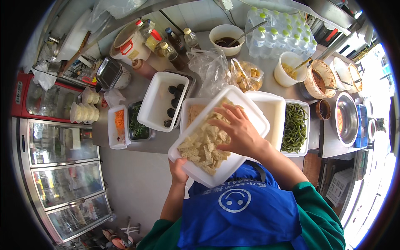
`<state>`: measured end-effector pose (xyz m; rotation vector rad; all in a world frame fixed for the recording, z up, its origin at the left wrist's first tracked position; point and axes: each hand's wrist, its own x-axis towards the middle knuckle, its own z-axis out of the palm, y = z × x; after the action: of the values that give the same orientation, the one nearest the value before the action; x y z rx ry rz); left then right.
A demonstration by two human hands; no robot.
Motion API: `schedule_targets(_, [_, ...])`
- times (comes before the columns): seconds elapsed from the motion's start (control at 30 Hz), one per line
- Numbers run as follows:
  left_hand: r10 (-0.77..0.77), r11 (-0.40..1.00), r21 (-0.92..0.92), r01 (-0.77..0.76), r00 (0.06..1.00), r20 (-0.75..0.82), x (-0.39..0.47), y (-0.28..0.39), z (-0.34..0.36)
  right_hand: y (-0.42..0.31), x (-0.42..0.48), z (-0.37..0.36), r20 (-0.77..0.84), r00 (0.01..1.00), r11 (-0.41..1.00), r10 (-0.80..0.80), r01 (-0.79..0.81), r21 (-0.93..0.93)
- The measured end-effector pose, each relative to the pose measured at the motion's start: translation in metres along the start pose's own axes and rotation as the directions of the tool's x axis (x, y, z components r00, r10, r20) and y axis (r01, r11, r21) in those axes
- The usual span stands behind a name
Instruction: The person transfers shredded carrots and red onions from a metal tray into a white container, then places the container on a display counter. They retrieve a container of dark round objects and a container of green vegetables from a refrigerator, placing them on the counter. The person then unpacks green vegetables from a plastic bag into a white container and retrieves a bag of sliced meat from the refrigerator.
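A white plastic tub tilts before my body, over the counter's front edge. Its contents are spongy beige food pieces that look like cut gluten or dried tofu, heaped toward the near left end. My left hand grips the tub's left near corner, thumb over the rim and fingers hidden beneath. Spread across the pieces is my right hand, palm down, fingers apart and nothing visibly held. Partly covered by this tub is another tub with light brown contents. Beside it stands a white tub with dark oval eggs.
Kelp strips fill a tub at right; shredded carrot and leafy greens sit left. Behind are plastic bags, a dark-sauce bowl with ladle, and shrink-wrapped bottles. A steel basin stands far right, a glass-fronted refrigerator left.
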<state>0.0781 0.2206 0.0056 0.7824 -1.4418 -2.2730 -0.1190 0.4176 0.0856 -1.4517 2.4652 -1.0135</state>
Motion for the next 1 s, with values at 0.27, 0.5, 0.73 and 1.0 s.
schedule_targets(0.27, [-0.130,0.991,0.029,0.128,0.987,0.090,-0.011,0.001,-0.010,0.004,-0.024,0.023,0.169,0.986,0.971,0.009,0.032,-0.235])
schedule_targets(0.5, [-0.091,0.996,0.003,0.091,0.988,0.125,0.001,0.006,-0.004,0.024,-0.027,0.019,-0.072,0.995,0.997,0.068,-0.070,-0.027])
schedule_targets(0.73, [-0.098,0.995,0.039,0.092,0.977,0.189,0.011,0.012,0.008,-0.044,-0.010,0.052,0.051,0.983,0.983,-0.179,0.177,0.041])
schedule_targets(1.0, [-0.174,0.983,0.088,0.158,0.961,0.214,0.018,-0.001,-0.014,-0.028,-0.025,0.072,0.312,0.950,0.999,-0.019,0.030,-0.030])
